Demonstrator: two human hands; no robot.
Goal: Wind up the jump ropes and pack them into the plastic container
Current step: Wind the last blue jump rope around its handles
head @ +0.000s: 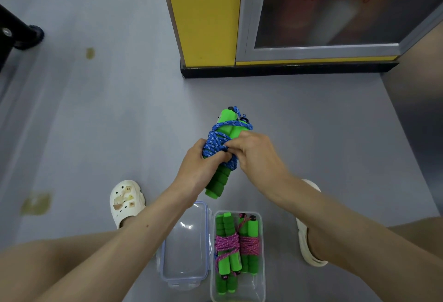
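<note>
Below your grip, the container holds wound pink ropes. Your left hand clasps the blue rope and green handles; your right hand pinches a turn. Winding seems nearly done: tuck the end, lower it in.

I am looking down at a grey floor that is giving back soft, even light. A small yellowish stain is showing on it to my left. Ahead, a yellow pillar is rising from a black skirting strip. Just beside the pillar, a grey-framed glass door is carrying blurred red lettering. A black wheeled object is standing at far left.
</note>
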